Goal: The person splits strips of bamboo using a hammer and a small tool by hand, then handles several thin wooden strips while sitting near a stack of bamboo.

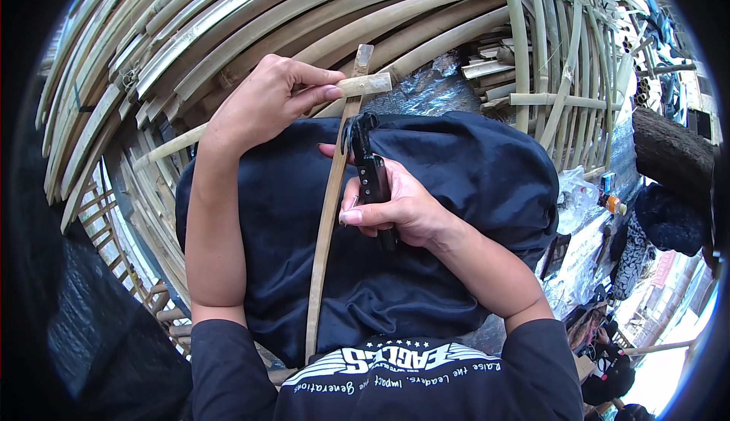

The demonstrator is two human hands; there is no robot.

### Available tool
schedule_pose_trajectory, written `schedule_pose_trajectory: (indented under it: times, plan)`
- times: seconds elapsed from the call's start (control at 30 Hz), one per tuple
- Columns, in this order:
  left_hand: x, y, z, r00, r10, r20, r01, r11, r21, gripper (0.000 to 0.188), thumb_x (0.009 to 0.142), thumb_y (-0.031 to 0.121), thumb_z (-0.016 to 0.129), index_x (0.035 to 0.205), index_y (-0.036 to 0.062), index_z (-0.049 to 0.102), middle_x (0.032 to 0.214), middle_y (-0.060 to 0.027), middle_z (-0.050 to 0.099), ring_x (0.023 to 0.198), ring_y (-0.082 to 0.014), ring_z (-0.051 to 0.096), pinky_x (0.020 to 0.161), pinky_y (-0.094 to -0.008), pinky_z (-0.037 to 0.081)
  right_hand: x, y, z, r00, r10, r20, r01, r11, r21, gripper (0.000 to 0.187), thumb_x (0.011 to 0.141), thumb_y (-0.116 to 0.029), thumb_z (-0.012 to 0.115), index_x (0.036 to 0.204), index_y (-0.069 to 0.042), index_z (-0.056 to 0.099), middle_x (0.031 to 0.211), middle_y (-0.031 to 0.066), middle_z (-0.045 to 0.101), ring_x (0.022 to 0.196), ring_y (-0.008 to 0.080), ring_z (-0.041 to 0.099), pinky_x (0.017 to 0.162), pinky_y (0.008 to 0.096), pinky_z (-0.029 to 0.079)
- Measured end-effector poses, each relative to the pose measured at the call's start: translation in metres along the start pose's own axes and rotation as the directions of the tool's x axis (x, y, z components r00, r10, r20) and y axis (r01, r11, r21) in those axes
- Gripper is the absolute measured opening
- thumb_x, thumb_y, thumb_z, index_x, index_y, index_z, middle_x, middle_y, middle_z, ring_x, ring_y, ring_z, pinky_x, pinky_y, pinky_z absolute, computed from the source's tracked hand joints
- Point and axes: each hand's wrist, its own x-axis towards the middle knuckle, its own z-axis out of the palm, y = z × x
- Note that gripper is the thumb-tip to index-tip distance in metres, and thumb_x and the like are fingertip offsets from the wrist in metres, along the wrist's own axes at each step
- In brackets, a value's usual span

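Observation:
My left hand (277, 102) is closed, pinching a pale bamboo strip (374, 84) close to its right end between thumb and fingers. That strip lies across the upper part of a longer, narrow bamboo strip (325, 223), which runs down toward my shirt. A small dark spot shows where the two cross. My right hand (403, 204) is wrapped round the riveted handle of a black hammer-like multi-tool (372, 174), its head up beside the long strip. Something thin and shiny shows by the right thumb, too small to name. Black cloth (441, 269) covers my lap beneath.
Split bamboo lengths (251, 33) are piled across the far side and left. A bamboo lattice (563, 64) stands at the far right, near a dark log (673, 147). A clear plastic bag (576, 197) and a small orange-labelled bottle (614, 205) lie right. People are at lower right.

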Motion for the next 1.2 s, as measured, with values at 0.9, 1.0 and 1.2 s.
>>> schedule_pose_trajectory:
  times: [0.9,1.0,1.2]
  plan:
    - [-0.001,-0.016,-0.006,0.991,0.133,-0.007,-0.131,0.986,0.101,0.028,0.088,0.018,0.072,0.112,0.0017,0.072,0.096,-0.0172,0.074,0.075,-0.0209,0.064,0.076,-0.0326,0.051,0.003,0.003,-0.001,0.999,0.033,0.015,-0.032,0.998,-0.061,0.055,0.075,-0.006,0.083,0.119,-0.006,0.05,0.08,0.0012,0.065,0.062,0.0075,0.058,0.054,0.0219,0.045]
    - [-0.002,-0.013,-0.005,0.992,0.13,-0.005,-0.128,0.986,0.104,0.03,0.089,0.02,0.072,0.112,0.0015,0.071,0.098,-0.0174,0.073,0.079,-0.0241,0.067,0.078,-0.0337,0.051,0.003,0.005,-0.003,0.999,0.033,0.015,-0.032,0.997,-0.065,0.053,0.075,-0.005,0.083,0.117,-0.006,0.05,0.08,0.0013,0.065,0.063,0.0074,0.058,0.054,0.0217,0.045]
    - [-0.002,-0.015,-0.002,0.992,0.121,-0.03,-0.117,0.987,0.112,0.031,0.089,0.022,0.072,0.112,0.002,0.072,0.094,-0.018,0.073,0.079,-0.0254,0.066,0.079,-0.0341,0.05,0.003,0.006,-0.003,1.0,0.023,0.016,-0.022,0.998,-0.054,0.052,0.075,-0.005,0.083,0.116,-0.006,0.051,0.08,0.0013,0.065,0.063,0.0075,0.058,0.054,0.022,0.045]
